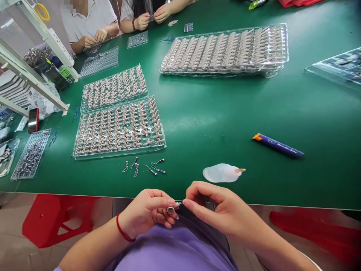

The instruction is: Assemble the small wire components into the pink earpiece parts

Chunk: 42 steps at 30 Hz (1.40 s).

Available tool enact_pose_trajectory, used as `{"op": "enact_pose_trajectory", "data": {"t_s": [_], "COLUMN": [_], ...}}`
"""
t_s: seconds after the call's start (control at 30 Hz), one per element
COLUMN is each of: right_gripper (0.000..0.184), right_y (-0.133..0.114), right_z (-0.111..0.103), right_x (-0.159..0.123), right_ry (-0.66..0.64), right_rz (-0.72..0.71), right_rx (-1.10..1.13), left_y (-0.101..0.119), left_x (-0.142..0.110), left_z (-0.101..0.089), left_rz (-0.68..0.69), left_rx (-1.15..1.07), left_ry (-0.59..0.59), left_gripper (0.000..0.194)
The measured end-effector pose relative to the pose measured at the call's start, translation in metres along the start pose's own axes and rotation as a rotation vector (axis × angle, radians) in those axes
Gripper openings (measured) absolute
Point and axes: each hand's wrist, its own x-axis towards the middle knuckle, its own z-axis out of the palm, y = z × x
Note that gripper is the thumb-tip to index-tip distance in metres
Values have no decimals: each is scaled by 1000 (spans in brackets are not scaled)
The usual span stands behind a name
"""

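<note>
1. From my remote seat, I take the white bottle (221, 173) as my landmark; it lies on its side on the green table (203, 109), its brownish tip pointing right.
2. The small part (170, 210) is in the hands, left of the bottle and nearer the wearer's body, just off the table's edge. I see a pale, pinkish-grey piece with a round cup, its darker hollow facing me, and a whitish stub beside it. Finer detail is too small for me to read.
3. The left hand (158, 210) is clamped on that part between thumb and fingers.
4. The right hand (207, 203), just on the near side of the bottle, has thumb and forefinger pinched together on a thin bit (181, 203) at the stub's end. I cannot tell what this bit is.
5. Left of the bottle, I see loose wired pieces (137, 170) scattered on the table.
6. Farther left and beyond the bottle, a clear tray (118, 153) holds rows of similar pinkish cups.
7. Right of the bottle and slightly beyond lies a dark blue stick (282, 147) with an orange end.
</note>
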Motion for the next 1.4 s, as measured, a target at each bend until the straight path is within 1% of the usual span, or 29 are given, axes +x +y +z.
{"op": "enact_pose_trajectory", "data": {"t_s": [0.1, 0.2, 0.5, 0.7, 0.8, 0.97, 1.07, 1.23, 1.4], "right_gripper": [23, 23, 21, 23, 26, 29, 30, 26, 21], "right_y": [-2, -3, -5, -5, -1, 3, 0, -9, -9], "right_z": [-1, -1, -3, -8, -6, 0, -1, -4, -4], "right_x": [2, 4, 0, 1, 0, -1, -1, -1, 1], "right_ry": [-37, -45, -8, -65, -66, -17, -13, -14, -58], "right_rz": [24, 35, -21, -18, -1, -3, -12, -39, -40], "right_rx": [14, 25, 27, 57, 77, 71, 39, -27, -18], "left_y": [2, 3, 5, 6, 6, 5, 4, 3, 4], "left_x": [0, -1, -4, -4, -4, -5, -5, -5, -5], "left_z": [1, 2, 3, 3, 3, 4, 4, 3, 5], "left_rz": [-14, -24, -32, -43, -43, 6, 22, 31, 10], "left_rx": [7, 6, -20, -45, -53, -60, -49, -12, 9], "left_ry": [-8, -10, -22, -51, -56, -32, -23, -8, -7], "left_gripper": [30, 29, 25, 22, 24, 27, 29, 32, 34]}}
